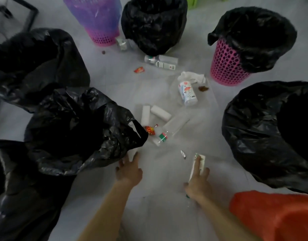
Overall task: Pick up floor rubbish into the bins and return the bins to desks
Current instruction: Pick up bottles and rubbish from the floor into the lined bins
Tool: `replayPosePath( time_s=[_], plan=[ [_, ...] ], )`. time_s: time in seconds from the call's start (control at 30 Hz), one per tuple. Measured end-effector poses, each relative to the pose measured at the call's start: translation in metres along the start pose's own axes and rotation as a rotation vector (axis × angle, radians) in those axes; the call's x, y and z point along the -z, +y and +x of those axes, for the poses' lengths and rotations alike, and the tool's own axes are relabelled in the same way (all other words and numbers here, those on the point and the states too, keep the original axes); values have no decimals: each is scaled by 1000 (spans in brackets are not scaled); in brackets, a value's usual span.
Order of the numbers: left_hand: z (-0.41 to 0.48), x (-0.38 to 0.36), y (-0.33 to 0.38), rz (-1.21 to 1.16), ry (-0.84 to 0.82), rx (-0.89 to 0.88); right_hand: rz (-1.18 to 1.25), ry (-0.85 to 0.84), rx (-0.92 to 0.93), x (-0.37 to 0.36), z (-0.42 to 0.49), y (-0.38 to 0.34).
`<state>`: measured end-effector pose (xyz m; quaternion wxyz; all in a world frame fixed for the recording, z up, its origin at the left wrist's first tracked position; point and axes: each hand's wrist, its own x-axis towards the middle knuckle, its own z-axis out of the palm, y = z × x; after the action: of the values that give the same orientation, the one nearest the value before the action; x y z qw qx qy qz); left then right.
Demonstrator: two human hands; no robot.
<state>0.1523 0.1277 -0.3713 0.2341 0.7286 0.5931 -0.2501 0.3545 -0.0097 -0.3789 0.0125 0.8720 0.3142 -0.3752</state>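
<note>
White packet (203,161) lies on the floor under the right hand (198,184), whose straight fingers rest along it. At its 9 o'clock the left hand (129,171), fingers spread, holds nothing beside a black-lined bin (71,129).

Labels on the bottles (161,62) and wrappers (139,69) are too blurred to read.

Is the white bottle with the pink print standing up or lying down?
Lying down. The white bottle with the pink printed pattern rests on its side on the grey floor, beside the crumpled white tissue.
</note>
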Motion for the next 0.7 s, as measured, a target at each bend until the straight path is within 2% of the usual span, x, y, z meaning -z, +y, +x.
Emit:
replayPosePath(
  time_s=[0.07,0.23,0.3,0.47,0.57,0.7],
  plan=[
    [-6,-19,-3,-6,-17,13,-24,26,40,-7,1,6],
    [-41,-55,0,-13,177,-23,-83,30,72,-6,2,10],
    [-50,-64,1,-44,189,11,-114,26,83,-6,-3,6],
    [-55,-69,4,-378,77,162,-179,-107,133,0,-17,-3],
    [-54,-54,1,-348,-18,161,-208,-247,132,13,-23,-12],
    [-64,-11,-10,-318,-142,41,-42,-322,127,42,-27,-28]
  ],
)
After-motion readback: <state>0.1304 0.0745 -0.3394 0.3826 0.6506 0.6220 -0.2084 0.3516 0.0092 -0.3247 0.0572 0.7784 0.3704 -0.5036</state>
